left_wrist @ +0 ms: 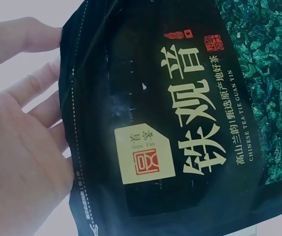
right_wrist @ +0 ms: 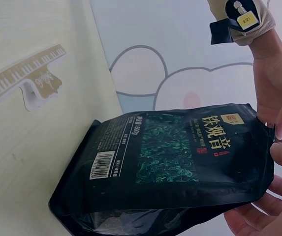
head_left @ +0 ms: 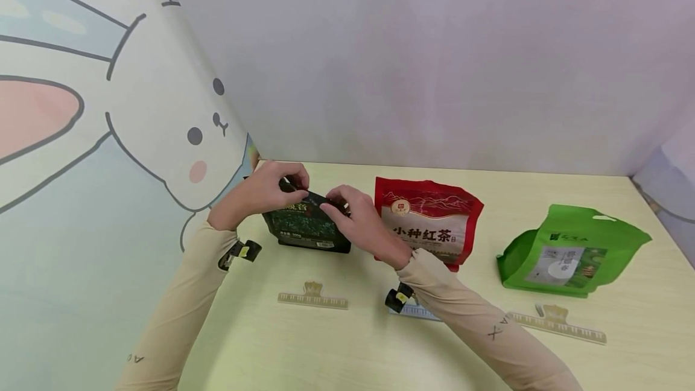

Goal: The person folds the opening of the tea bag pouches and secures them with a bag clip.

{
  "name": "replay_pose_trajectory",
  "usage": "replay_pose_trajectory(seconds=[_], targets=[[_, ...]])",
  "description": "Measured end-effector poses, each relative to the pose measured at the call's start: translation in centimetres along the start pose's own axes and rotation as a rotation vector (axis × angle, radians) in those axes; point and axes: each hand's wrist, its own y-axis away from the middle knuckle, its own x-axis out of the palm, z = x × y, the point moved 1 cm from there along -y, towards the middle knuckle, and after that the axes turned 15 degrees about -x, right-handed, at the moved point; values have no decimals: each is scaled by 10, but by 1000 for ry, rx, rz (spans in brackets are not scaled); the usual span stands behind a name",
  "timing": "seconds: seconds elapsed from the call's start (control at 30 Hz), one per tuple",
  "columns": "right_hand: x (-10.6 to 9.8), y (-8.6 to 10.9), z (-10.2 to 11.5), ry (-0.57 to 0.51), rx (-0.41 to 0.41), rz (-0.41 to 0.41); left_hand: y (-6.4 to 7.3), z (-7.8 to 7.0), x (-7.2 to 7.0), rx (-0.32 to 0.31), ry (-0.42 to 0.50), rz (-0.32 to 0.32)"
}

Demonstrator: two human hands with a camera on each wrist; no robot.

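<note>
A black tea bag (head_left: 304, 228) with a picture of green leaves stands on the table at the left. My left hand (head_left: 266, 189) pinches its top edge near one end. In the left wrist view the thumb of that hand (left_wrist: 17, 137) lies at the edge, and the other fingers pass behind the bag (left_wrist: 145, 98). My right hand (head_left: 361, 219) grips the same top edge nearer the other end, thumb on the front. The right wrist view shows the bag (right_wrist: 165, 152) with its clear side panel; part of my right hand (right_wrist: 273, 211) is cut off by the frame.
A red tea bag (head_left: 429, 219) stands to the right, partly behind my right forearm. Farther right is a green bag (head_left: 570, 252). In front lie a gold clip (head_left: 312, 299), a blue clip (head_left: 415, 311) partly hidden by my arm, and another gold clip (head_left: 559, 323).
</note>
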Motion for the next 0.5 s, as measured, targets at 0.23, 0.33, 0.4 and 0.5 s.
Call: replay_pose_trajectory(seconds=[0.23, 0.33, 0.4, 0.5], targets=[[0, 0, -1, -7, 6, 2, -1, -1, 1, -20, -11, 7], [0, 1, -1, -10, 5, 1, -2, -1, 1, -25, -7, 12], [0, 1, -1, -11, 6, -1, -2, -2, 1, -29, -5, 15], [0, 1, -1, -14, 5, -3, -2, -2, 1, -34, -8, 19]])
